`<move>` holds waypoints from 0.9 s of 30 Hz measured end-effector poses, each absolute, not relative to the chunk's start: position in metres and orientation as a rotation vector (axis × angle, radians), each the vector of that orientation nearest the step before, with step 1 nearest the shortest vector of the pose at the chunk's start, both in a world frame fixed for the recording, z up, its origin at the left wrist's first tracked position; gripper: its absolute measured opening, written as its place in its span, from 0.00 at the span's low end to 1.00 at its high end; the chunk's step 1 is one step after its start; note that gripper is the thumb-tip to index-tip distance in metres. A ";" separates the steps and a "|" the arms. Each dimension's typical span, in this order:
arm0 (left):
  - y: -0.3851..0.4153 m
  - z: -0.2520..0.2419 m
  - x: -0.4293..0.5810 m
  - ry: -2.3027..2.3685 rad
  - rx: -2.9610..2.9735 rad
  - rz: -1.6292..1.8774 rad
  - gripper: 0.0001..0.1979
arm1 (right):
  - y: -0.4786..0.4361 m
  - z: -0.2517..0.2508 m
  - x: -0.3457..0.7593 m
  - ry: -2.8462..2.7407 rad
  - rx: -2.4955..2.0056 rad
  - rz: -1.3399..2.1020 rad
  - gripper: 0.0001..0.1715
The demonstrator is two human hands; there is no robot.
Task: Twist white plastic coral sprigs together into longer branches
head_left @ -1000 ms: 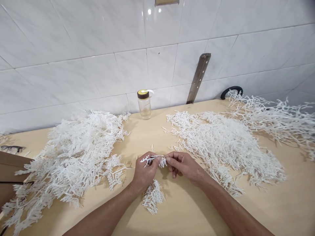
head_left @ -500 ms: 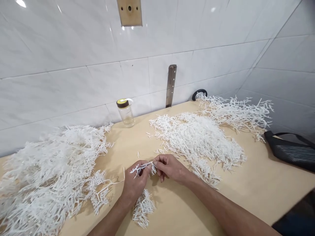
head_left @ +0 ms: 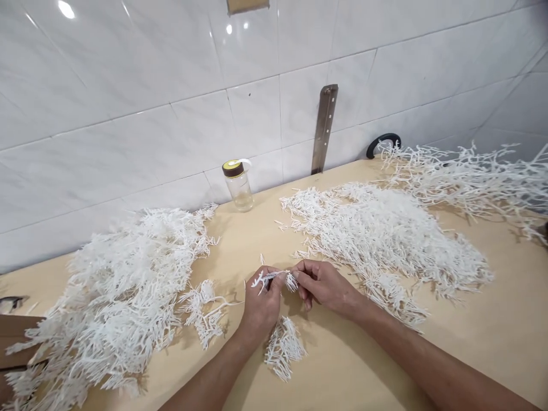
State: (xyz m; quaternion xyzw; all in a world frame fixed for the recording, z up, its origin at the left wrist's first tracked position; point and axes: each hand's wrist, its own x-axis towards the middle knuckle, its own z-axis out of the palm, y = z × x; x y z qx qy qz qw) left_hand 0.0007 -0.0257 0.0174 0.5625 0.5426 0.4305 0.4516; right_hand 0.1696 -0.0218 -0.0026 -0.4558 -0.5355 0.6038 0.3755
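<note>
My left hand (head_left: 264, 299) is closed on a white branched piece (head_left: 260, 280), whose forked tips stick out past the thumb. Against its right end, my right hand (head_left: 322, 285) is pinched shut on the same piece, near a small tuft of fine tips. Both hands almost touch at the fingertips. Below them a small white clump (head_left: 285, 348) lies on the table (head_left: 342, 365). Another small clump (head_left: 203, 311) with a long stem is left of my left hand.
A large white branched pile (head_left: 128, 297) covers the left; another pile (head_left: 385, 228) lies right, with longer branches (head_left: 471, 177) behind. Near the tiled wall (head_left: 192, 142) stand a clear bottle (head_left: 241, 191), a metal strip (head_left: 324, 130) and a black ring (head_left: 381, 142). A brown box (head_left: 19, 337) sits far left.
The view has turned left and down, so things appear shifted right and the box has come into view. Both hands keep their hold on the branched piece.
</note>
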 end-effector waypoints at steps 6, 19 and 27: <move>-0.025 0.017 0.002 1.330 1.337 1.014 0.16 | -0.022 -0.003 0.172 -1.293 -1.075 1.611 0.23; -0.027 0.016 0.003 1.369 1.442 1.047 0.16 | -0.024 0.000 0.172 -1.471 -1.169 1.383 0.13; -0.027 0.008 0.004 1.384 1.520 1.090 0.14 | -0.027 0.004 0.169 -1.741 -1.315 0.855 0.04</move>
